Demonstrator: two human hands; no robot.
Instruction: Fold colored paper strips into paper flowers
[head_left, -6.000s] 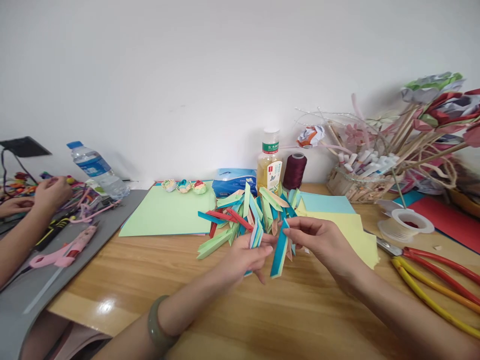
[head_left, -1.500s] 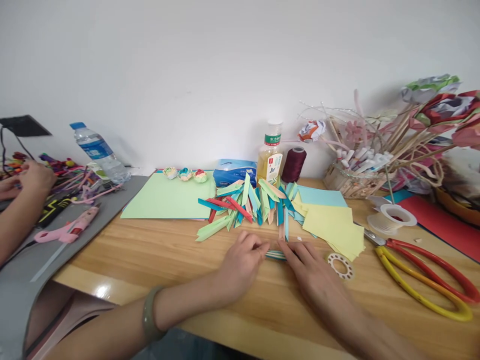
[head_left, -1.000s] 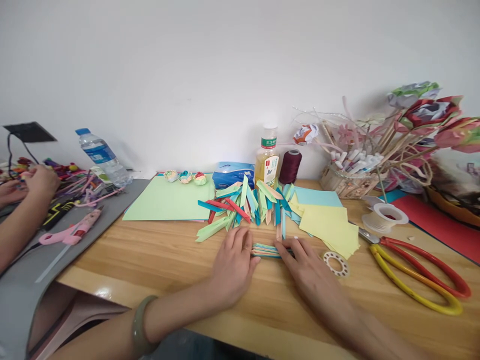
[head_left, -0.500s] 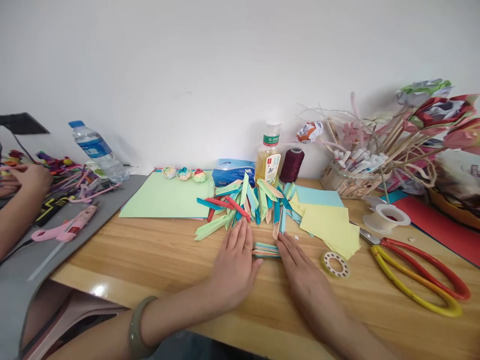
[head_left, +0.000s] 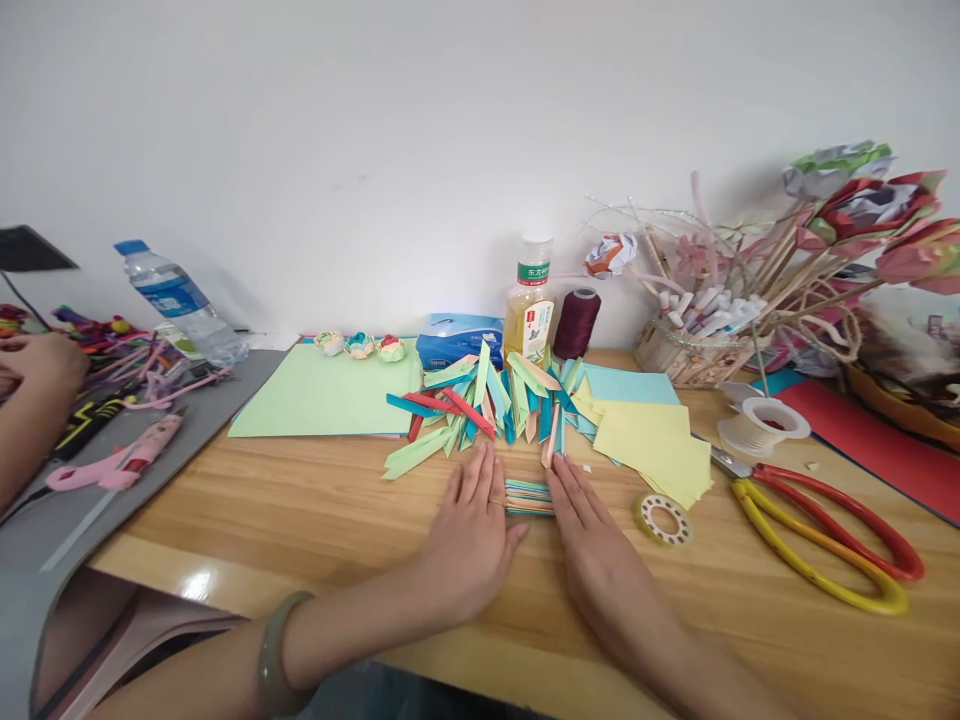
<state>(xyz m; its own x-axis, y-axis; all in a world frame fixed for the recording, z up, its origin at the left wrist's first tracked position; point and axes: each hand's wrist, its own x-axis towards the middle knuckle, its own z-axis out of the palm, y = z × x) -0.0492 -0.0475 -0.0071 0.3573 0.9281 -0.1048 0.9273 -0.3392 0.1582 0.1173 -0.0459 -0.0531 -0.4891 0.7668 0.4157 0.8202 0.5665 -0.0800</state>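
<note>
A small stack of multicoloured folded paper strips lies on the wooden table between my hands. My left hand is flat against its left end, fingers stretched out and thumb near its lower corner. At the right end, my right hand lies with straight fingers along the stack's edge. Just beyond my fingertips spreads a loose heap of folded paper pieces in green, blue, red and peach. Parts of the stack's ends are hidden by my fingers.
Yellow paper sheets, a tape roll and large scissors lie to the right. Green sheets are at left. Behind stand a tissue pack, a drink bottle and a thread spool. Another person's hand is far left.
The view has shifted slightly, so most things sit a little further left. My right hand has come marginally closer to my left, and more of the stack's layered face shows between them.
</note>
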